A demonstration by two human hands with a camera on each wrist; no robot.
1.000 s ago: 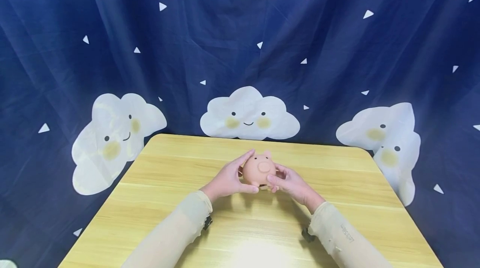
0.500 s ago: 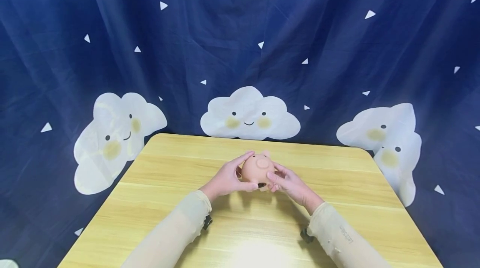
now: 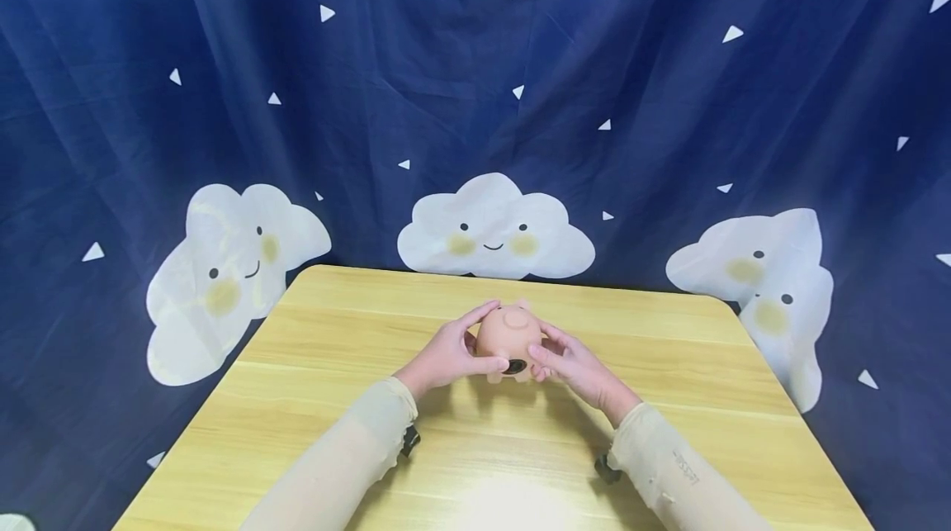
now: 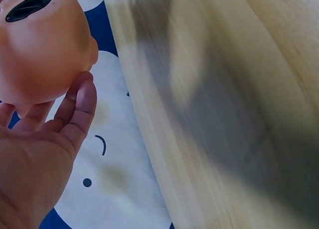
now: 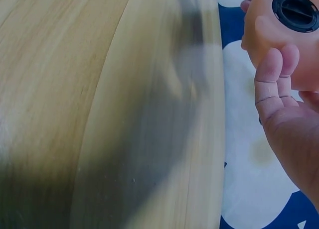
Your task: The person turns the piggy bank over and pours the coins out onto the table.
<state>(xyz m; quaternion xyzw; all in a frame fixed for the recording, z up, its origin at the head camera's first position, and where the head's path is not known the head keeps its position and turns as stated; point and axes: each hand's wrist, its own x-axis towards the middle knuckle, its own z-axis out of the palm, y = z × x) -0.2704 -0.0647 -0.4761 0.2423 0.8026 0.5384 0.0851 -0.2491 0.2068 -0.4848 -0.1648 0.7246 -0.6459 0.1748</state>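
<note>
Tipped further back since before, the pig bank shows me its black plug, left hand and right hand fingers curled round its sides.

Peach-pink pig with black plug — pale wood-grain table — navy cloud-print curtain.

Pale beige sheer sleeves, small, perhaps printed, marking near right cuff, black wrist clips
</note>
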